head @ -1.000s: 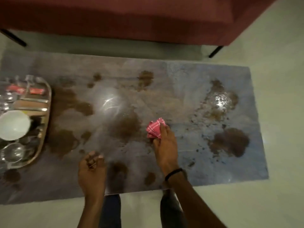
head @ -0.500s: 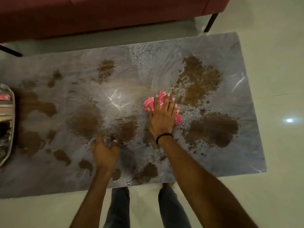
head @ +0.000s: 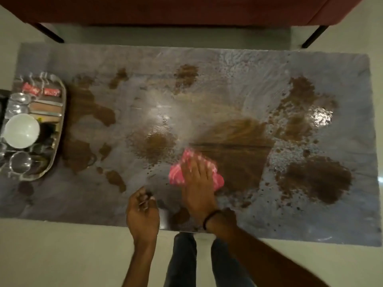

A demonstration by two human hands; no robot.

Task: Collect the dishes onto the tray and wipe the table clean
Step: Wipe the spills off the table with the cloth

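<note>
A grey marble table (head: 342, 220) with brown patches fills the view, and its middle shines wet. My right hand (head: 198, 181) lies flat on a pink checked cloth (head: 177, 175), pressing it onto the tabletop near the front centre. Just left of it, my left hand (head: 143, 216) rests at the table's front edge with fingers loosely curled and nothing in it. On the table's left end stands a steel tray (head: 60, 125) holding a white bowl (head: 21, 130), clear glasses (head: 19, 162) and red packets (head: 49, 92).
A dark red sofa (head: 186, 9) on black legs stands beyond the far edge of the table. Pale floor lies around the table, and my legs (head: 182, 264) show under its front edge. Wet droplets and streaks cover the right half.
My right hand has dragged the cloth toward me and left, leaving a wiped streak across the centre. The view shifted, so the tray shows fully again. My left hand stays at the front edge.
</note>
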